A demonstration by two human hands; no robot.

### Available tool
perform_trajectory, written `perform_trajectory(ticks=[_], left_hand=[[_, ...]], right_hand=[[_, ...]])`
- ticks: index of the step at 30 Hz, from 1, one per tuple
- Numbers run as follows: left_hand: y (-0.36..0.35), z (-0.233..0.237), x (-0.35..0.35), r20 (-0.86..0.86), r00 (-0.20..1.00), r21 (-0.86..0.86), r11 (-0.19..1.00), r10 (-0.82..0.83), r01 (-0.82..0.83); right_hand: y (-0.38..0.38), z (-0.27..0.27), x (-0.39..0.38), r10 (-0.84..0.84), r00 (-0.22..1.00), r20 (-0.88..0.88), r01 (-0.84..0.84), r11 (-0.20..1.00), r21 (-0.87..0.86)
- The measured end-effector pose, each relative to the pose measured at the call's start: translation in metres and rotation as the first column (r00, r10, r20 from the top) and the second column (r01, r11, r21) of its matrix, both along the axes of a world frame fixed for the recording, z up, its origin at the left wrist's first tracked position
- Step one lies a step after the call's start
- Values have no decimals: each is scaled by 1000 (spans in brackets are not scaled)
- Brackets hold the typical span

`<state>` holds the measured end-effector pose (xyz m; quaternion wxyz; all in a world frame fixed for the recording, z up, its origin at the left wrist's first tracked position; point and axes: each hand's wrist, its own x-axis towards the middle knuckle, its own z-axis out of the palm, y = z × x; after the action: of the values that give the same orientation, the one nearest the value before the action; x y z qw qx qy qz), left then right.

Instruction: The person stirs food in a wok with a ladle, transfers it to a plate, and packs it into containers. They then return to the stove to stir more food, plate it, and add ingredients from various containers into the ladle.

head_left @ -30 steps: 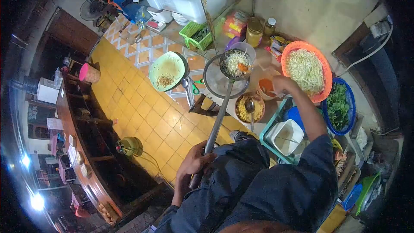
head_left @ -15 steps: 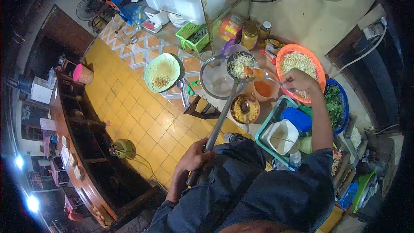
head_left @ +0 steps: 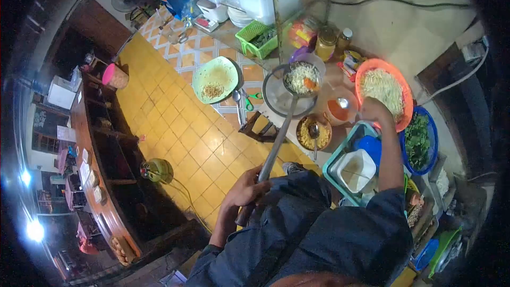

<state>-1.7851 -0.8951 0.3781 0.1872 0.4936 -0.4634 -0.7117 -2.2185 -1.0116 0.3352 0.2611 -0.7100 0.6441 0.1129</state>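
My left hand (head_left: 247, 187) is wrapped round the long handle of a ladle (head_left: 277, 149), held at my lap. The ladle's bowl carries shredded cabbage (head_left: 302, 74) topped with a dab of orange sauce (head_left: 309, 83), above a large round bowl (head_left: 273, 98). My right hand (head_left: 377, 111) is closed on a spoon (head_left: 343, 103), most of whose handle is hard to see. Its tip is at a tub of orange sauce (head_left: 334, 110). Just beyond that hand, an orange colander (head_left: 408, 95) holds more shredded cabbage.
A bowl of yellow food (head_left: 305, 141) with a spoon stands nearer me. On the right are a teal basket (head_left: 332, 165) with containers and a blue basket (head_left: 434, 143) of green leaves. A pale green plate (head_left: 226, 72) and green scissors (head_left: 249, 103) lie left, jars (head_left: 325, 45) behind.
The spoon has moved from over the ladle to the sauce tub, leaving orange sauce on the cabbage. My left hand keeps its hold on the ladle. The view has shifted slightly.
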Motion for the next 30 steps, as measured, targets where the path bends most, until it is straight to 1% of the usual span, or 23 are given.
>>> perform_trajectory(ticks=[2, 3, 4, 6, 7, 9, 10, 11, 12, 13, 15, 16, 18, 19, 21, 22, 24, 25, 28, 29, 30], left_hand=[[-2, 9, -1, 6, 1000, 56, 998, -25, 25], [-4, 11, -1, 7, 999, 95, 995, -35, 34], [-3, 10, -1, 12, 999, 98, 994, -49, 47], [-2, 9, 0, 19, 1000, 61, 998, -2, 1], [-2, 9, 1, 23, 1000, 56, 998, -9, 8], [-1, 8, 3, 3, 1000, 94, 996, 1, -1], [0, 8, 4, 6, 1000, 95, 995, -1, 0], [0, 10, 4, 6, 1000, 94, 996, 1, -2], [1, 10, 4, 5, 1000, 91, 996, 3, -3], [1, 9, 3, 3, 1000, 91, 996, 1, -1], [2, 8, 1, -32, 998, 73, 996, 53, -50], [2, 8, 1, -35, 998, 73, 996, 50, -48], [0, 10, 1, -42, 998, 79, 996, 56, -52], [-1, 9, 1, -44, 998, 75, 996, 51, -48], [-2, 7, 2, -59, 996, 92, 994, 61, -56], [-3, 8, 1, -63, 996, 88, 995, 55, -50], [-6, 9, 0, -50, 998, 64, 998, 32, -28], [-7, 9, -1, -55, 998, 61, 998, 26, -22], [-9, 7, -2, -49, 999, 47, 999, -12, 15], [-9, 6, -2, -50, 999, 62, 998, -19, 22], [-10, 5, -2, -51, 998, 77, 997, -26, 30]], right_hand=[[-6, -20, 23, -155, 973, -174, 108, 961, -255], [-15, -34, 30, -159, 955, -251, 98, 966, -240], [-25, -56, 33, -159, 932, -325, 88, 970, -225], [-41, -119, 30, -190, 923, -333, 11, 882, -472], [-48, -133, 29, -198, 923, -329, 19, 879, -476], [-59, -148, 29, -143, 933, -330, 13, 931, -366], [-64, -146, 28, -144, 934, -327, 16, 931, -365], [-69, -139, 27, -20, 953, -301, -20, 991, -129], [-74, -133, 25, 94, 965, -246, -68, 991, 112], [-79, -138, 20, 92, 964, -248, -66, 992, 112], [-85, -155, 4, 165, 942, -294, -33, 913, 407], [-81, -152, -2, 163, 941, -296, -30, 913, 408], [-67, -127, -14, 48, 999, -25, -35, 927, 374], [-57, -109, -19, -8, 993, 115, -33, 934, 355], [-38, -74, -26, -110, 916, 386, -19, 948, 317], [-29, -58, -26, -114, 917, 383, -12, 950, 313], [-10, -31, -22, -279, 868, 410, 119, 920, 374], [0, -26, -22, -357, 831, 427, 215, 914, 344], [15, -11, -27, -342, 814, 469, 230, 932, 280], [20, 1, -26, -309, 817, 487, 215, 947, 239], [23, 15, -22, -314, 815, 488, 224, 946, 234]])
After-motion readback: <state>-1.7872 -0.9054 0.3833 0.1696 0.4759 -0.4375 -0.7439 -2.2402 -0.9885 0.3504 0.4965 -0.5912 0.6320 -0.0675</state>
